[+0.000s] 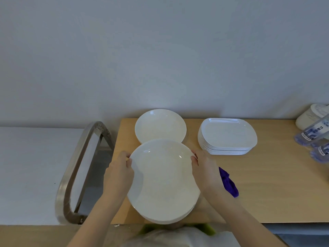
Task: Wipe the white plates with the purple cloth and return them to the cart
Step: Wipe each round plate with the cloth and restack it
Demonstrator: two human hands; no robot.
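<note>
Gripping one round plate (163, 177) — two hands.

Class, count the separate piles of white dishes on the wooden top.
3: round plates at the back, held round plates in front, oblong dishes to the right. Plates beneath stay hidden.

The right hand (204, 168) hides part of the purple cloth (228, 182); bottles (315, 139) are cut off at the right edge.

White round plates (163, 180), a purple cloth (228, 182) at right, a tan wood-grain surface (267, 184), a silver cart handle (74, 173) at left.
</note>
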